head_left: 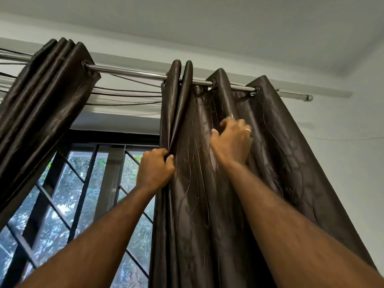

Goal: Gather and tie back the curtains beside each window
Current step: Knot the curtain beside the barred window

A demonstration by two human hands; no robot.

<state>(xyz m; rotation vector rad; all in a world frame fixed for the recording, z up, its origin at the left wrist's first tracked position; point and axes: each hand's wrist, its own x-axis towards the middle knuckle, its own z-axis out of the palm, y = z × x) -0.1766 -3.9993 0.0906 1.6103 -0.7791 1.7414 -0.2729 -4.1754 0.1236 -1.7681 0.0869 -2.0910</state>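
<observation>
Reaching up and forward, both hands are on the right-hand curtain (207, 194), the dark brown panel hanging to the right of the window (87, 196). The left hand (154, 170) is clenched on the panel's inner edge, the edge next to the glass, with fingers and thumb pinching the outermost fold. The right hand (232, 140) sits higher and further right, curled into a fold near the middle of the panel, a ring visible on one finger; how much cloth it has actually caught I cannot tell, since the fingertips are buried in the fabric.

What matters for the next move is direction along the rod (133, 71). The panel's folds run vertically, while the rod runs sideways, rising slightly to the left in this view, and its free end (307, 98) lies well to the right of both hands. The panel is still spread over several eyelets there. Gathering it probably means carrying the inner edge rightward, so the left hand holds the part that must travel and the right hand is nearer where the folds should stack.

Across the window, the left-hand curtain (47, 96) is already bunched tight, well apart from both hands.
</observation>
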